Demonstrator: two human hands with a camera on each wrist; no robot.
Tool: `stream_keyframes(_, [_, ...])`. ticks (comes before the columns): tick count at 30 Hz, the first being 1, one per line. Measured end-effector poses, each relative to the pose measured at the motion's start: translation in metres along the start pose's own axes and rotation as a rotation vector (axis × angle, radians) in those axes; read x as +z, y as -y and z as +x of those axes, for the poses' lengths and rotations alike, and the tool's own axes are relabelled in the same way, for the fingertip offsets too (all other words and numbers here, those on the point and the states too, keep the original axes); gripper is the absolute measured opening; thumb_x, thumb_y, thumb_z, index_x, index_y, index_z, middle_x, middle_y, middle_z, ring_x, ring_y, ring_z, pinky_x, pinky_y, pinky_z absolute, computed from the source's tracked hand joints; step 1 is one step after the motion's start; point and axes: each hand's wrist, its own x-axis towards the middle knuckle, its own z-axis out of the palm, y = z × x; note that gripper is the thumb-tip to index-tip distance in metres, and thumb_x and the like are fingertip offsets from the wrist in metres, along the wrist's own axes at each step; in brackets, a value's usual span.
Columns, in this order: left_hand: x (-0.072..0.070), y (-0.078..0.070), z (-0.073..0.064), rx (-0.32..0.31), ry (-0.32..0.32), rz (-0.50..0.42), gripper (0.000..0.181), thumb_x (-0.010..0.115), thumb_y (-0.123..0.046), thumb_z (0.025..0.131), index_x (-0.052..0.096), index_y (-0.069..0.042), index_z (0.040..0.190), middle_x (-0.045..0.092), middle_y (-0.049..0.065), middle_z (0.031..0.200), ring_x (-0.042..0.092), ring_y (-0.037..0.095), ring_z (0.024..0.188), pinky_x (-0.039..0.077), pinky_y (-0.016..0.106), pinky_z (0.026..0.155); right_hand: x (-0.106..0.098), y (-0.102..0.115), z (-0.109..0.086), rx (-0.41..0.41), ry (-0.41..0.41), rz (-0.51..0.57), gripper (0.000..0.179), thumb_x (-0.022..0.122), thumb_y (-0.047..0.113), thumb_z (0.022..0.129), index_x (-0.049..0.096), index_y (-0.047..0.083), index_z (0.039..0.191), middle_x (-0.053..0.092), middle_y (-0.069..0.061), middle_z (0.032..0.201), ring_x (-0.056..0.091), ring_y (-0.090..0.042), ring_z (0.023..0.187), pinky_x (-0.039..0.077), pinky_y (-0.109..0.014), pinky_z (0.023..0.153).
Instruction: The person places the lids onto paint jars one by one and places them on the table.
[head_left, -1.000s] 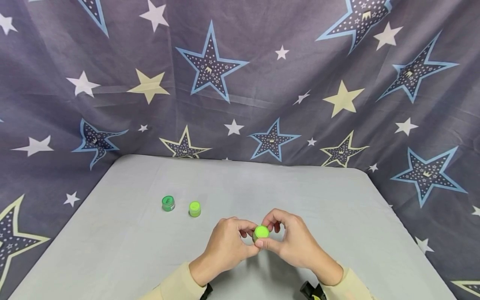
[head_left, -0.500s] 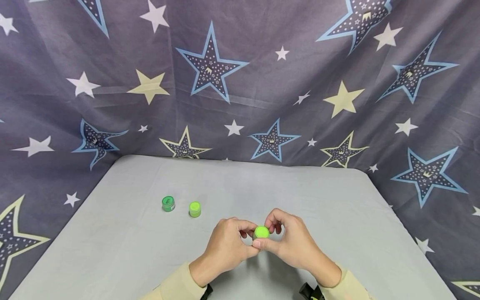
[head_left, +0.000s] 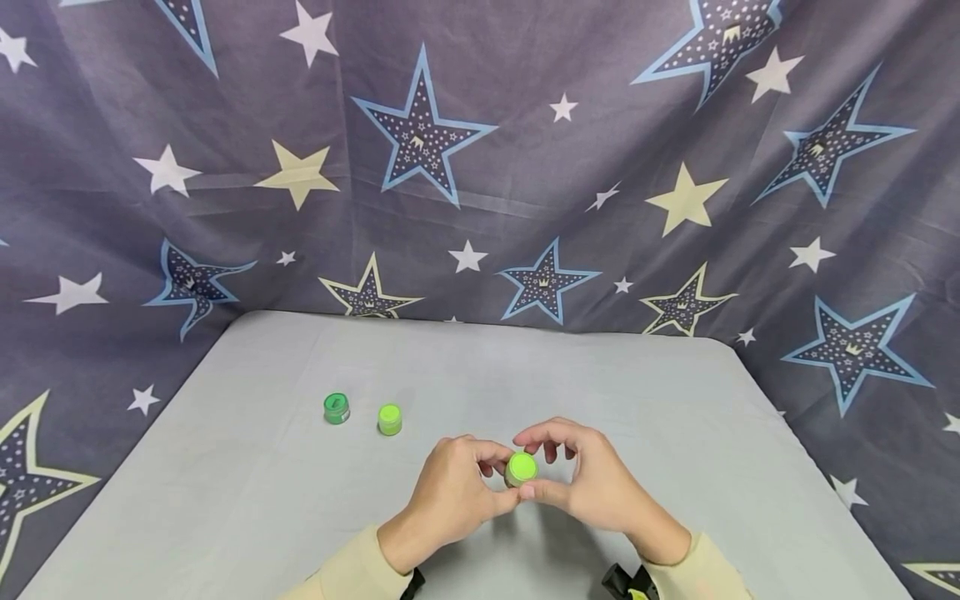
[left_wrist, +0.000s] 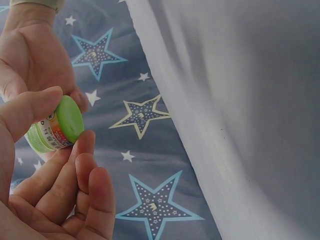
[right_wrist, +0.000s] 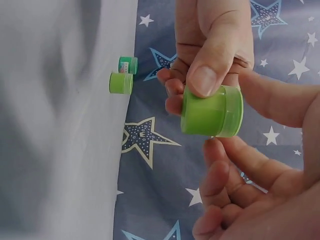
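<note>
My left hand (head_left: 452,487) pinches a small light-green jar (head_left: 522,468) between thumb and fingertips, above the table. Its lid (left_wrist: 70,119) is on, tipped toward my right hand; a printed label shows on the side in the left wrist view. Around the lid end, my right hand (head_left: 600,479) is spread loosely, thumb by the near side and forefinger raised off the far side. In the right wrist view those right fingertips (right_wrist: 214,145) lie just below the lid's edge. Farther left, a second light-green jar (head_left: 390,420) and a dark-green jar (head_left: 336,408) stand on the table.
A grey-white cloth covers the table (head_left: 247,467). Behind it and along both sides hangs a dark star-patterned curtain (head_left: 480,217). Dark straps with a black device (head_left: 627,580) sit at the wrists.
My right hand's fingers have loosened from the lid: the forefinger has lifted and reached left, while the thumb has slid toward the right. My left hand and its jar stay nearly in place.
</note>
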Motion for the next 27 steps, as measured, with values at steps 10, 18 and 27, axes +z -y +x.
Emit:
stream_keyframes(10, [0.0007, -0.0005, -0.0008, -0.012, 0.001, -0.005, 0.023, 0.093, -0.019, 0.070, 0.082, -0.021, 0.090, 0.065, -0.019, 0.075, 0.061, 0.012, 0.073, 0.047, 0.021, 0.065, -0.0007, -0.0007, 0.0006, -0.007, 0.039, 0.039, 0.035, 0.090, 0.014, 0.078, 0.077, 0.023, 0.109, 0.072, 0.011, 0.101, 0.058, -0.022, 0.083, 0.042, -0.038, 0.071])
stream_keyframes(18, [0.0010, -0.0012, -0.0008, -0.012, -0.009, 0.006, 0.021, 0.093, -0.021, 0.070, 0.082, -0.024, 0.088, 0.064, -0.020, 0.074, 0.060, 0.010, 0.073, 0.046, 0.022, 0.065, 0.0006, -0.0021, 0.0013, 0.040, 0.013, 0.026, 0.032, 0.092, 0.020, 0.075, 0.076, 0.026, 0.103, 0.071, 0.014, 0.094, 0.059, -0.021, 0.080, 0.041, -0.034, 0.073])
stream_keyframes(27, [0.0006, -0.0009, -0.0009, -0.015, -0.002, -0.001, 0.022, 0.093, -0.020, 0.071, 0.082, -0.024, 0.089, 0.064, -0.020, 0.074, 0.060, 0.010, 0.073, 0.046, 0.022, 0.065, 0.0033, -0.0009, 0.0018, 0.102, 0.001, 0.031, 0.032, 0.094, 0.026, 0.073, 0.071, 0.027, 0.095, 0.067, 0.013, 0.083, 0.059, -0.027, 0.079, 0.042, -0.042, 0.071])
